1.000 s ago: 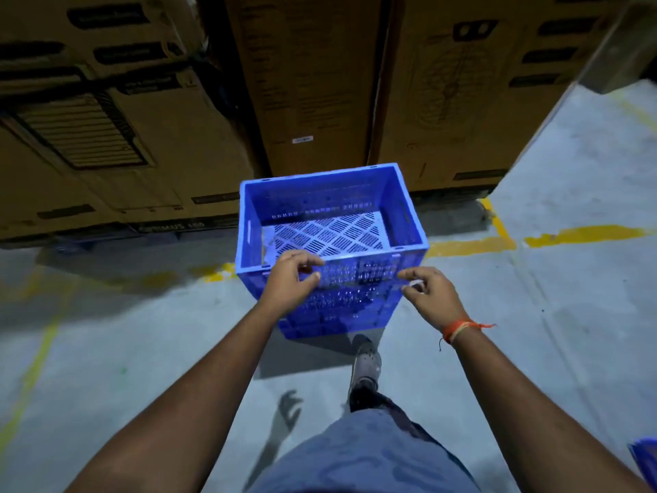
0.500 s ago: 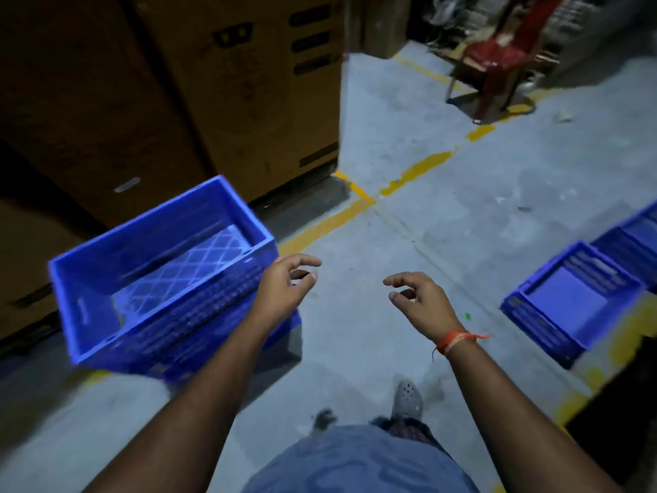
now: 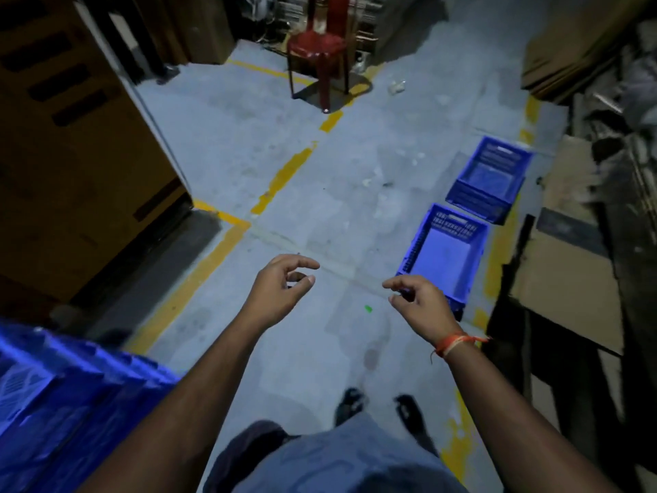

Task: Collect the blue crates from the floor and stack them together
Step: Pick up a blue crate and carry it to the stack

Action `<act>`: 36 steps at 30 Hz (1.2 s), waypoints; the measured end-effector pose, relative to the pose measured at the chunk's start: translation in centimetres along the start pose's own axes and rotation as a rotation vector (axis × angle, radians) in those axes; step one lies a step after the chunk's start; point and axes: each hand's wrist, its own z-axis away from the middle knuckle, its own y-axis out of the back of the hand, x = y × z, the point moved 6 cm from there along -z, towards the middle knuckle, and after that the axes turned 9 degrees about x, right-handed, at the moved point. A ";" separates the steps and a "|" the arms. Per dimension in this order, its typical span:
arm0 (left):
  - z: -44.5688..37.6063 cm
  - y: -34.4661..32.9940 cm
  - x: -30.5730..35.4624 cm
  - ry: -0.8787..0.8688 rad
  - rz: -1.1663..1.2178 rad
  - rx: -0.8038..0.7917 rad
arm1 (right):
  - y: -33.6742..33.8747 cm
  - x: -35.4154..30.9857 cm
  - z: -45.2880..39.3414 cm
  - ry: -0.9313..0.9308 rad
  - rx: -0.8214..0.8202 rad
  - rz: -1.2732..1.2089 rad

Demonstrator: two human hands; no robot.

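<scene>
Head view: both hands off the crate gripped a second ago; view swung right since then. That blue perforated plastic crate (image 3: 64,396) now sits at lower left, blurred, by the tall brown cardboard cartons (image 3: 71,154). Reads as one placement done, next pickup starting.

Left hand (image 3: 281,290) empty, fingers loosely curled, thumb and forefinger apart. Right hand (image 3: 419,307) empty too, fingers loosely curled, orange thread band on the wrist. Neither touching anything; both held out over the grey concrete floor (image 3: 320,193).

Two more targets on the floor at right, beside the yellow painted line (image 3: 497,250) and the flattened cardboard sheets (image 3: 569,265):
- Nearer blue plastic crate (image 3: 444,257): upright, open side up, empty. Long axis runs away from the camera, leaning slightly right at the far end; slotted short wall at the far end. Just beyond the right hand, near corner partly hidden by it.
- Farther blue plastic crate (image 3: 487,176): also upright and open-topped, long axis roughly parallel to the first, set a bit further right. Near it but apart.

Red plastic chair (image 3: 320,48) well beyond, not in the path.

Likely next: step to the nearer crate, take it by the side rims, carry back to lower left.
</scene>
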 end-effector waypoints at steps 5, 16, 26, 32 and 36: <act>-7.4 -4.8 2.4 -0.040 -0.005 -0.096 | 3.9 3.0 -5.5 -0.053 0.102 -0.016; -31.9 -11.3 5.4 -0.143 -0.036 -0.281 | 6.5 6.0 -23.1 -0.225 0.234 -0.039; -52.1 -19.0 12.8 -0.275 -0.087 -0.510 | 12.0 7.4 -37.1 -0.314 0.457 -0.032; -61.9 -27.7 16.0 -0.343 -0.113 -0.639 | 14.4 12.5 -44.7 -0.392 0.552 -0.085; -67.6 -33.6 17.4 -0.379 -0.175 -0.723 | 16.0 15.6 -49.5 -0.453 0.618 -0.105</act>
